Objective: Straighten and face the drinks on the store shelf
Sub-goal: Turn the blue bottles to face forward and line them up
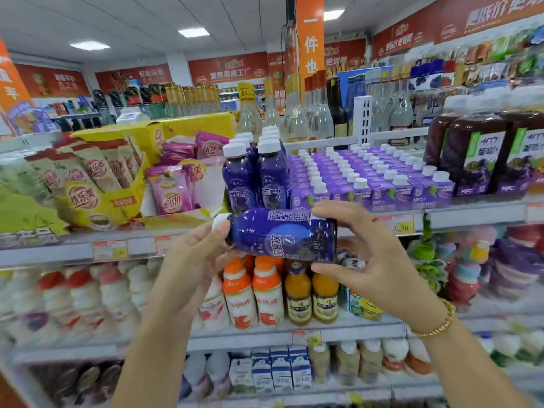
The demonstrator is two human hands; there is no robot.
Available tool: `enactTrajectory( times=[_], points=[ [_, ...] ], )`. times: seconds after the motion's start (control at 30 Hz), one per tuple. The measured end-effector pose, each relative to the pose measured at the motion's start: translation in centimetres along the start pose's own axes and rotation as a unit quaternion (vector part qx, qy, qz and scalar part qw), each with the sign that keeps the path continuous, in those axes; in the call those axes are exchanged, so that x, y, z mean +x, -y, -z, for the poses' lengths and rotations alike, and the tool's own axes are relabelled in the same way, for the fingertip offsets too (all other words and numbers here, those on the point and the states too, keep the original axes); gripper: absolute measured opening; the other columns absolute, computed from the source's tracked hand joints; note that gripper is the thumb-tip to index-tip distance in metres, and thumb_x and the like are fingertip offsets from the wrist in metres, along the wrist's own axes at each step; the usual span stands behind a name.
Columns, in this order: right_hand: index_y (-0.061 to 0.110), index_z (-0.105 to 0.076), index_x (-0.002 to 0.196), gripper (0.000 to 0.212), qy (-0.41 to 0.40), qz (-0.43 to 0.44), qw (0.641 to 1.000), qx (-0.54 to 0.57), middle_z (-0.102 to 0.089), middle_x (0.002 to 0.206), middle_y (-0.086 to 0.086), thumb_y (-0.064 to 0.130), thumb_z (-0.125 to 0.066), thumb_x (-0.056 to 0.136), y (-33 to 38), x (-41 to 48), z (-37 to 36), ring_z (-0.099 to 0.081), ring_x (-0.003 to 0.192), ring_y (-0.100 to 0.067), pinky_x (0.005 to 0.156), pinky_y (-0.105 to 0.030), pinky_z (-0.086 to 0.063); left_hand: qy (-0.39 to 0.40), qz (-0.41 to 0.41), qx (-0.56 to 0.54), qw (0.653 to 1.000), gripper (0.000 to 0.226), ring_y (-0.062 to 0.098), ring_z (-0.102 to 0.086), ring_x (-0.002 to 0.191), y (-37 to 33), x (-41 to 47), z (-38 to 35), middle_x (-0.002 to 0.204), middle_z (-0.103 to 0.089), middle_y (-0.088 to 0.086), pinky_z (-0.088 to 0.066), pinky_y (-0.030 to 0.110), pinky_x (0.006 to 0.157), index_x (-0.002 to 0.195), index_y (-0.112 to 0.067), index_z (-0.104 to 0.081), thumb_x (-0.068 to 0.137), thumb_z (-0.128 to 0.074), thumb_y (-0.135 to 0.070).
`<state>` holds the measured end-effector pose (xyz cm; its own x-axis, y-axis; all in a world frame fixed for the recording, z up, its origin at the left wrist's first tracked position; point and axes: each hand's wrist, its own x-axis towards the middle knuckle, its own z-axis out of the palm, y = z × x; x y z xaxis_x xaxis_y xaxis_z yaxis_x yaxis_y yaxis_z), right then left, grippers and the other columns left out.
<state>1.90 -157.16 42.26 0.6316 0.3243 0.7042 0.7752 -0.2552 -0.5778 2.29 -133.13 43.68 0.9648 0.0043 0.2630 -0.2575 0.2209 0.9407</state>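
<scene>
Mid-task: purple bottle (282, 234) off shelf (471, 214), held sideways near its front edge, cap left. Grip: left hand (200, 248) pinches cap end, right hand (374, 254) clasps base. Behind, standing bottles (256, 178) look faced; this one not yet stood back.

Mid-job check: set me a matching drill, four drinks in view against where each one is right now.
Things:
1. purple bottle
2. purple cartons
3. orange-capped bottles
4. dark grape juice bottles

Places:
A. far right of the upper shelf
B. lying sideways, gripped by the left hand and right hand
C. lower shelf, below the hands
D. upper shelf, middle, in white-capped rows

Pairs: 1-B, 2-D, 3-C, 4-A
</scene>
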Motion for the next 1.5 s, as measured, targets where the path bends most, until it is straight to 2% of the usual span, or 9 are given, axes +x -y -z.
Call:
enactTrajectory(
  times=[0.2, 0.37, 0.5, 0.77, 1.0, 1.13, 1.23, 1.37, 1.5],
  points=[
    [0.032, -0.053, 0.123, 0.052, -0.019, -0.154, 0.974, 0.168, -0.061, 0.114, 0.011, 0.020, -0.075, 0.078, -1.1, -4.4, -0.2, -0.061, 0.108, -0.016, 0.081, -0.029, -0.055, 0.010, 0.023, -0.028, 0.999, 0.024, 0.020, -0.068, 0.096, 4.7, -2.7, -0.6, 0.109, -0.071, 0.012, -0.055, 0.024, 0.076, 0.102, -0.013, -0.074, 0.079, -0.070, -0.020],
    [0.024, -0.059, 0.114, 0.047, -0.069, -0.262, 0.931, 0.247, -0.068, 0.105, 0.000, 0.045, -0.065, 0.073, -1.8, -6.6, -1.1, -0.067, 0.094, -0.019, 0.069, -0.032, -0.058, 0.042, 0.029, -0.016, 0.999, 0.073, 0.022, -0.066, 0.102, 7.0, -4.1, -0.8, 0.114, -0.068, 0.012, -0.053, 0.033, 0.090, 0.124, -0.018, -0.062, 0.057, -0.087, -0.036],
    [0.012, -0.060, 0.103, 0.043, -0.061, -0.323, 0.909, 0.255, -0.069, 0.083, -0.005, 0.049, -0.062, 0.081, -1.8, -6.9, -1.9, -0.065, 0.067, -0.021, 0.056, -0.029, -0.056, 0.022, 0.040, -0.066, 0.997, 0.080, 0.023, -0.066, 0.095, 7.9, -4.3, -1.5, 0.109, -0.067, 0.010, -0.056, 0.029, 0.077, 0.124, -0.021, -0.060, 0.053, -0.089, -0.042],
    [0.042, -0.046, 0.126, 0.060, 0.072, -0.118, 0.987, -0.080, -0.034, 0.139, 0.014, 0.018, -0.075, 0.079, -2.4, -7.2, -1.4, -0.035, 0.127, 0.003, 0.090, -0.011, -0.046, -0.035, 0.138, -0.067, 0.988, 0.043, 0.015, -0.071, 0.072, 9.4, -3.7, -1.9, 0.092, -0.074, 0.006, -0.056, 0.021, 0.058, 0.112, -0.007, -0.062, 0.075, -0.061, -0.029],
    [0.026, -0.056, 0.111, 0.036, -0.063, -0.289, 0.947, 0.124, -0.063, 0.100, 0.011, 0.041, -0.062, 0.079, -2.5, -7.1, -2.9, -0.064, 0.088, -0.002, 0.058, -0.018, -0.052, -0.008, 0.115, -0.084, 0.990, 0.053, 0.014, -0.068, 0.091, 9.9, -3.0, -1.3, 0.107, -0.071, 0.002, -0.055, 0.021, 0.066, 0.122, -0.019, -0.057, 0.073, -0.065, -0.034],
    [0.007, -0.057, 0.097, 0.054, -0.094, -0.372, 0.912, 0.148, -0.064, 0.062, -0.001, 0.057, -0.054, 0.078, -2.5, -6.0, -2.6, -0.057, 0.045, -0.020, 0.039, -0.027, -0.043, -0.025, 0.146, -0.087, 0.985, 0.044, 0.018, -0.069, 0.093, 11.1, -3.3, -1.5, 0.109, -0.071, 0.003, -0.059, 0.028, 0.068, 0.118, -0.017, -0.060, 0.075, -0.060, -0.026],
    [0.022, -0.060, 0.102, 0.050, -0.059, -0.348, 0.923, 0.153, -0.069, 0.078, 0.004, 0.057, -0.065, 0.065, -2.0, -5.6, -2.4, -0.065, 0.059, -0.020, 0.055, -0.035, -0.054, -0.061, 0.192, -0.130, 0.971, 0.042, 0.020, -0.070, 0.087, 12.0, -3.4, -1.9, 0.106, -0.071, 0.009, -0.059, 0.028, 0.067, 0.114, -0.010, -0.062, 0.077, -0.058, -0.029],
    [0.043, -0.049, 0.121, 0.068, 0.012, -0.263, 0.961, 0.079, -0.056, 0.115, 0.025, 0.045, -0.079, 0.061, -1.2, -5.5, -2.7, -0.064, 0.100, -0.006, 0.079, -0.024, -0.055, -0.089, 0.242, -0.194, 0.947, 0.040, 0.021, -0.072, 0.076, 12.8, -3.3, -2.0, 0.100, -0.071, 0.017, -0.057, 0.024, 0.057, 0.107, -0.004, -0.064, 0.078, -0.057, -0.030],
    [0.046, -0.041, 0.130, 0.077, 0.039, -0.183, 0.980, -0.066, -0.048, 0.122, 0.030, 0.042, -0.081, 0.065, -0.7, -5.2, -2.7, -0.054, 0.103, 0.009, 0.083, -0.009, -0.043, -0.055, 0.285, -0.229, 0.929, 0.034, 0.018, -0.072, 0.072, 13.2, -3.7, -2.2, 0.098, -0.072, 0.016, -0.056, 0.020, 0.054, 0.115, -0.005, -0.060, 0.090, -0.049, -0.024]
  ],
)
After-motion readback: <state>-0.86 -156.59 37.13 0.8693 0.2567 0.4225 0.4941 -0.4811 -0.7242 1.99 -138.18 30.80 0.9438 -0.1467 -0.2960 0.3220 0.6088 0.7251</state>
